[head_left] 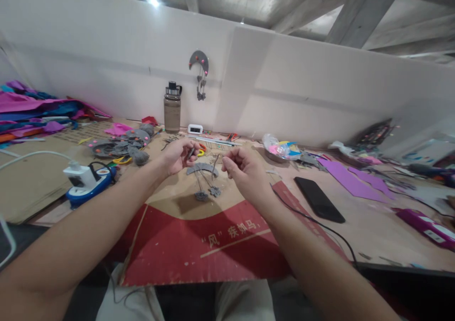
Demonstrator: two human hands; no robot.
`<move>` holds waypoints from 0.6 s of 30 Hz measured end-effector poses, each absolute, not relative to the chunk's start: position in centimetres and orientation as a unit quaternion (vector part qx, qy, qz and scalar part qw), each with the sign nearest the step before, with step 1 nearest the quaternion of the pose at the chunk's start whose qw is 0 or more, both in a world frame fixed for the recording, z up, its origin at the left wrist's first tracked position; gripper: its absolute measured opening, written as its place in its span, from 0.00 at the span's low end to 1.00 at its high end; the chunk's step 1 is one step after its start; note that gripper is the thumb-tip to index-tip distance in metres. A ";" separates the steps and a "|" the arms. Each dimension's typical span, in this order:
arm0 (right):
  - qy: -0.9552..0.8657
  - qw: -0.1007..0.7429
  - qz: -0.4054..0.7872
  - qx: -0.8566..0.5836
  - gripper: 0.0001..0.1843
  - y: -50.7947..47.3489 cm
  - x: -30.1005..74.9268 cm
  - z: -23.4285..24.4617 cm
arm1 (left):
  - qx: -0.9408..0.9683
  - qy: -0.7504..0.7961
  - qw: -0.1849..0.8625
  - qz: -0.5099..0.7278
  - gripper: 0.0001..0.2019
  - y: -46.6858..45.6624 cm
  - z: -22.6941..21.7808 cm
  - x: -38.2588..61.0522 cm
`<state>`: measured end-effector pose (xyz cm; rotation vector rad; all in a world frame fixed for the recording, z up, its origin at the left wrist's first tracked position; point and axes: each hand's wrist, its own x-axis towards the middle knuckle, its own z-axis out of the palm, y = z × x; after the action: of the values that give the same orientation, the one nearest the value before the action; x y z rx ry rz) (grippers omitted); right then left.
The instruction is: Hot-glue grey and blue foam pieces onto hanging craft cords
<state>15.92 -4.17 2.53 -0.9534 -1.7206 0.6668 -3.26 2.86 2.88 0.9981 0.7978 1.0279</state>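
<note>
My left hand (179,156) is raised above the cardboard with its fingers curled around a small dark grey piece (191,153). To its right, my right hand (243,168) has thumb and forefinger pinched together; what sits between the fingertips is too small to make out. A grey strand (214,165) runs close to those fingertips. Below and between both hands lies a grey felt crescent (202,169) with thin cords leading to a round grey piece (201,196) and a grey flower shape (215,191).
Red-and-tan cardboard (170,250) covers the table front. Yellow-handled scissors (201,152) lie behind the hands. A phone (319,199) and cable are right; a power strip (88,188) and grey felt pile (121,143) left. A bottle (172,110) stands by the wall.
</note>
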 end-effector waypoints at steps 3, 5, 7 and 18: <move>-0.708 0.520 0.273 -0.394 0.07 -3.4 15.7 2.9 | 0.439 0.363 0.704 0.424 0.09 2.7 3.0 -3.2; -0.710 0.516 0.271 -0.396 0.08 -2.8 15.4 2.7 | 0.471 0.359 0.692 0.412 0.11 2.5 2.9 -3.0; -0.710 0.512 0.273 -0.399 0.07 -2.2 15.2 2.4 | 0.527 0.350 0.660 0.405 0.11 2.4 2.8 -2.9; -0.700 0.507 0.290 -0.412 0.09 -1.0 14.6 0.3 | 0.730 0.383 0.479 0.302 0.10 2.4 2.6 -3.4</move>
<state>14.57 -0.99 0.25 -0.9927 -1.6874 0.6997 -3.36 2.37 2.62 1.7815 0.9350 0.7383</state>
